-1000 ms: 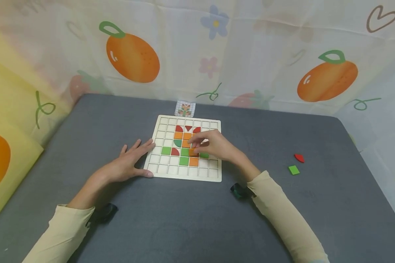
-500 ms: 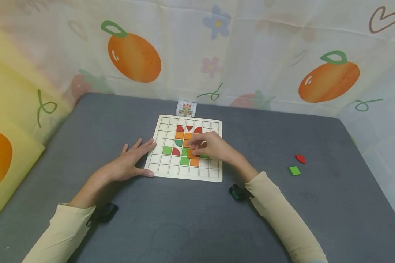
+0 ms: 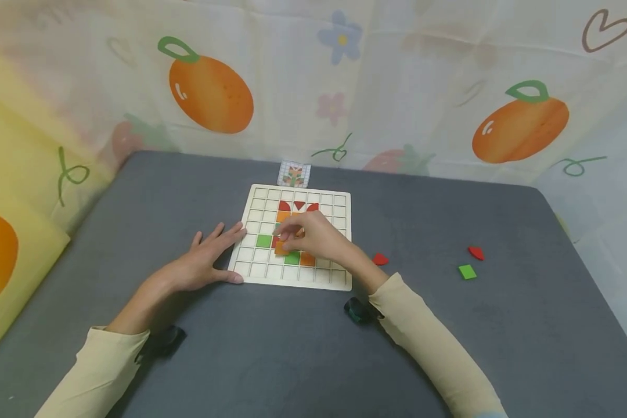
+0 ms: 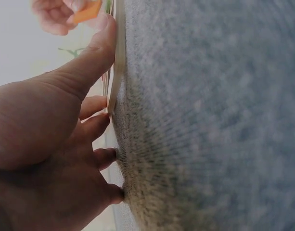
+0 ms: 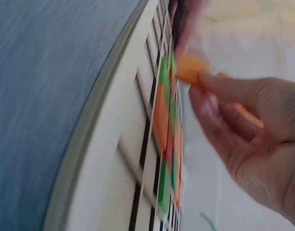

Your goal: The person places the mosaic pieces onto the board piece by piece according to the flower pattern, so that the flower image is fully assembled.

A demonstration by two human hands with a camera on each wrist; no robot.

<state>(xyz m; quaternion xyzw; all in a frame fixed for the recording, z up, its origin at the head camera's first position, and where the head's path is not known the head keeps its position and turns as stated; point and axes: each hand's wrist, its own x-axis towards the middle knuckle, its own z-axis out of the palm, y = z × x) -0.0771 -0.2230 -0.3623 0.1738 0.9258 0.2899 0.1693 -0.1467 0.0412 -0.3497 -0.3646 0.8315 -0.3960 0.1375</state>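
Two hands work at a wooden grid board (image 3: 256,273) on a grey desk (image 3: 136,197); going left to right, a yellow cushion (image 3: 10,244) with an orange print lies against the desk's left edge; next comes the left hand (image 3: 201,264), flat and released, fingers straight along the board's left rim and thumb against its near-left corner; the left wrist view shows that thumb pressed to the board's edge; on the board a green square (image 3: 263,240) sits alone toward the left, with red pieces (image 3: 298,205) in the upper rows, orange ones beneath them, and a green and an orange tile in a lower row; the right hand (image 3: 313,238) reaches over the middle of the board and covers several cells, so the tiles under it cannot be made out; it is grasping an orange tile (image 3: 281,248) between thumb and fingertips, just above the board near the green square; the right wrist view shows the tile pinched and tilted, clear of the grid; behind the board a small pattern card (image 3: 294,173) lies near the curtain (image 3: 345,87); to the right of the board a red piece (image 3: 379,259) lies on the desk beside the right forearm; farther right, well apart from the board, lie another red piece (image 3: 476,252) and a green tile (image 3: 467,271).
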